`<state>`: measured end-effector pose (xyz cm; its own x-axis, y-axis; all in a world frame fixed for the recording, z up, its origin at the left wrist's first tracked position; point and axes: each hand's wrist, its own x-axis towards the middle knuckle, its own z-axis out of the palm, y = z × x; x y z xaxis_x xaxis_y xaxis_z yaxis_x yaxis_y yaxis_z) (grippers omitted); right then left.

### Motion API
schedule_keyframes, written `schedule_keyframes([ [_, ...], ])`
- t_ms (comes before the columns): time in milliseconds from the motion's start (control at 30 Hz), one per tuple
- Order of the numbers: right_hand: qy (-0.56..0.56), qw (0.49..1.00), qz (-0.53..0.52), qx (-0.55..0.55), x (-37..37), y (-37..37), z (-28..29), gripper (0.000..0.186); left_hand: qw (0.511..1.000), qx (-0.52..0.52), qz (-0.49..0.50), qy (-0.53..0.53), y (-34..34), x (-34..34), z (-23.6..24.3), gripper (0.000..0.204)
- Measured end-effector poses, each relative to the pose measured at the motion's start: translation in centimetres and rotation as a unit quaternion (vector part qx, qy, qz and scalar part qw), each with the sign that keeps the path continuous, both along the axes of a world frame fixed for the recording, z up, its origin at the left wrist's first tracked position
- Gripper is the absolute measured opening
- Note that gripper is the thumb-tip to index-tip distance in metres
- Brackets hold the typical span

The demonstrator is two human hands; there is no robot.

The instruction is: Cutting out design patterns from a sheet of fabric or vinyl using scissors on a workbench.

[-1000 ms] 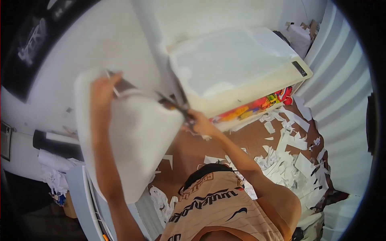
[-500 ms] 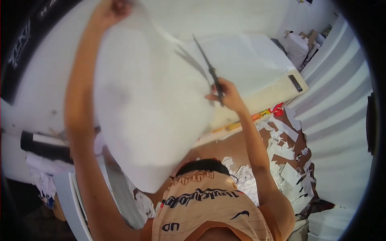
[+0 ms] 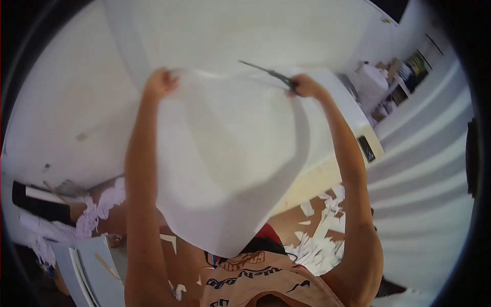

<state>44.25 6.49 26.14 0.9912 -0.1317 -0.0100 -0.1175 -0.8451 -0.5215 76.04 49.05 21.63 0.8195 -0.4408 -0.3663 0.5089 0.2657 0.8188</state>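
Observation:
A large white sheet [image 3: 232, 158], which looks like paper or thin film, hangs and bows between my raised arms, its lower edge drooping close to my body. Its upper left corner is pinched in my left hand [image 3: 162, 83], with the fingers closed and slightly blurred. My right hand [image 3: 308, 86] grips a pair of long dark scissors [image 3: 279, 77] by the handles, blades pointing left along the sheet's top edge. The fingers of that hand are near the sheet's upper right side; whether they also hold it, I cannot tell.
A white work table [image 3: 332, 110] with a dark oblong fitting on its near edge stands behind the sheet. White scraps [image 3: 317, 250] litter the brown floor. At right hangs a rippled white curtain [image 3: 424, 174]; a grey cabinet-like box [image 3: 87, 266] stands lower left.
My left hand has come down and to the right with the sheet's corner. My right hand has risen, and the scissors have turned from pointing upward to pointing left. The view has shifted.

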Motion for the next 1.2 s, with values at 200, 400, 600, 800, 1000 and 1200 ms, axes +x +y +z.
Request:
schedule_keyframes([
  [200, 0.106, 0.971, 0.024, -0.212, 13.8, -18.6, -10.7, 0.018, 0.992, 0.004, 0.039, 0.122, -13.0, 3.0, -16.1, 0.027],
  [400, 0.119, 0.955, 0.03, -0.27, 26.5, -24.8, -18.3, 0.019, 0.77, 0.487, 0.155, -0.382, -13.7, -7.0, -28.8, 0.064],
  [600, 0.102, 0.972, -0.011, -0.211, 30.1, -24.3, -25.0, 0.026, 0.744, 0.634, 0.06, -0.199, -9.6, -18.6, -28.4, 0.087],
  [800, 0.071, 0.977, -0.036, -0.199, 31.1, -26.3, -27.7, 0.025, 0.792, 0.583, -0.026, -0.181, -9.2, -19.2, -30.7, 0.073],
  [1000, 0.04, 0.985, -0.073, -0.151, 31.2, -22.7, -28.2, 0.02, 0.747, 0.654, -0.018, -0.115, -7.2, -20.1, -30.1, 0.077],
  [1200, -0.027, 0.992, -0.077, -0.1, 29.8, -22.5, -25.5, 0.029, 0.652, 0.754, 0.018, -0.079, -11.7, -24.4, -26.4, 0.096],
])
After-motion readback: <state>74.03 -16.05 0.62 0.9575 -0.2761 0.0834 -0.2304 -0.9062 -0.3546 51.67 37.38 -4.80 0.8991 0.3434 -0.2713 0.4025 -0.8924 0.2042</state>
